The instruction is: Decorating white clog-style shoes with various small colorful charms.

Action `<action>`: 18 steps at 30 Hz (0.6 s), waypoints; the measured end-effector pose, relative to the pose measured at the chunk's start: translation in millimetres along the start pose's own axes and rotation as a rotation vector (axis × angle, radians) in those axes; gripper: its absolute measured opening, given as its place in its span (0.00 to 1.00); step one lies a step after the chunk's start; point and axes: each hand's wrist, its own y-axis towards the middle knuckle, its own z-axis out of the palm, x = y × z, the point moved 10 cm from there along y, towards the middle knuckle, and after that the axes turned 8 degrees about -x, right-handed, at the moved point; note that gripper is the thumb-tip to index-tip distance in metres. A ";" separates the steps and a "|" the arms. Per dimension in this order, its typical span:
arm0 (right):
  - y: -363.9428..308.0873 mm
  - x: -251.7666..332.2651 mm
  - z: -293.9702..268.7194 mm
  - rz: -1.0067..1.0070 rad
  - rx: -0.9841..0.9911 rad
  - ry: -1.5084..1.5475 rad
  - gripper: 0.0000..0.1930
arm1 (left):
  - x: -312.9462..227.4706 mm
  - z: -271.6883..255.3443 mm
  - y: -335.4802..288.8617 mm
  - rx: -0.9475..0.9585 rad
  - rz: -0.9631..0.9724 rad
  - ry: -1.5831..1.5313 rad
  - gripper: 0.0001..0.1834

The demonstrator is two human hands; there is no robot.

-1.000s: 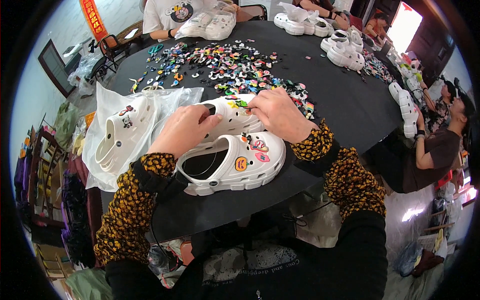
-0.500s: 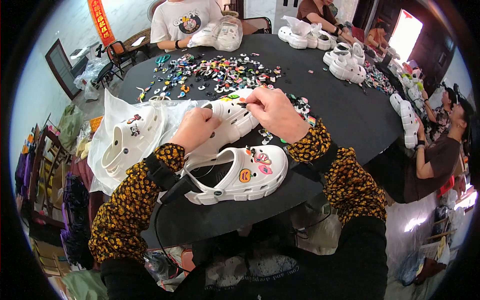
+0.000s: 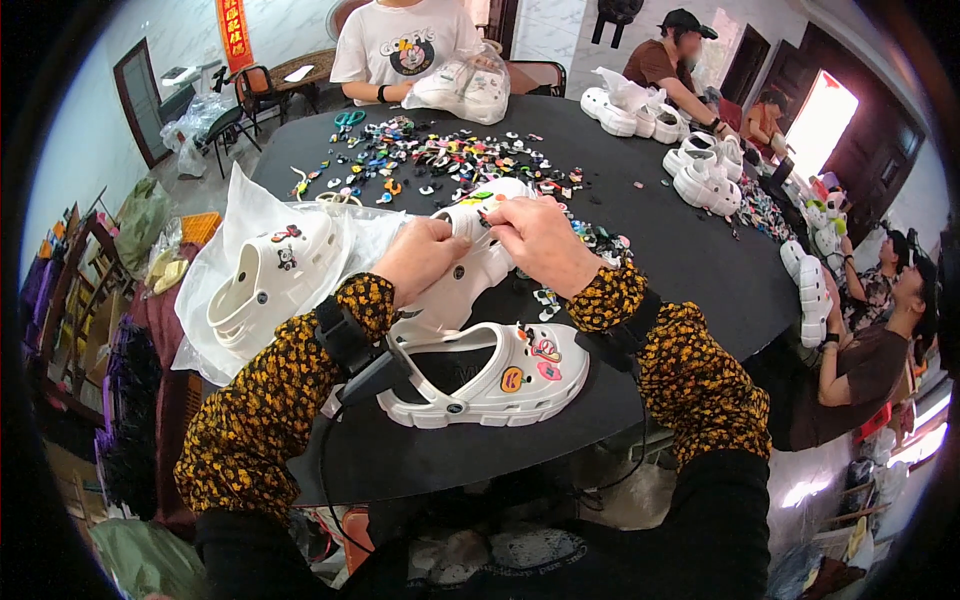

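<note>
White moulded clog (image 3: 478,272) held over black, curved-edged table (image 3: 690,270)

Left hand (image 3: 425,258): fingers curled, grasping the clog at its opening. Right hand (image 3: 545,240): fingers bent, tips against the clog's upper; whether they grip a small piece cannot be told. The clog is tilted, toe pointing away, between 2 other items. To its left, a white perforated clog (image 3: 300,268) bearing small charms lies on a thin whitish wrapping sheet (image 3: 237,207). Nearer the body, a white strapped clog (image 3: 480,412) rests on the table, carrying 1 orange pumpkin-shaped charm (image 3: 511,379) and 1 pink charm (image 3: 549,371). Beyond the hands lies a scattered pile of small multicoloured charms (image 3: 450,155), with teal-handled scissors (image 3: 350,119) near its far left edge.
</note>
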 end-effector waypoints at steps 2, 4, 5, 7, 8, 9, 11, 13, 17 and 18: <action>-2.3 -3.0 2.4 0.004 0.043 -0.031 0.05 | 1.8 2.4 2.9 0.008 0.011 0.016 0.11; -4.5 -2.0 2.6 -0.014 0.053 -0.059 0.06 | 5.3 6.7 6.2 0.027 -0.007 -0.047 0.11; -5.7 1.1 2.1 -0.038 0.042 -0.067 0.07 | 7.7 8.6 7.6 0.034 -0.024 -0.075 0.11; -8.3 6.8 3.1 -0.084 0.051 -0.118 0.08 | 9.1 7.2 10.3 0.025 -0.017 -0.061 0.13; -9.7 9.3 4.3 -0.106 0.069 -0.162 0.09 | 11.6 6.0 11.0 0.016 -0.035 -0.041 0.14; -10.4 11.6 5.3 -0.128 0.086 -0.205 0.10 | 8.9 6.0 11.3 0.020 -0.003 -0.021 0.14; -11.0 13.0 6.6 -0.132 0.123 -0.245 0.11 | 5.6 5.7 10.6 0.017 0.035 0.041 0.14; -13.2 14.2 9.1 -0.136 0.177 -0.293 0.13 | 2.4 7.2 9.5 0.019 0.050 0.041 0.14; -19.9 15.0 14.3 -0.166 0.249 -0.379 0.15 | -5.5 11.6 8.3 0.030 0.095 0.079 0.12; -22.1 14.9 15.4 -0.174 0.252 -0.393 0.15 | -6.2 12.5 8.1 0.028 0.103 0.108 0.13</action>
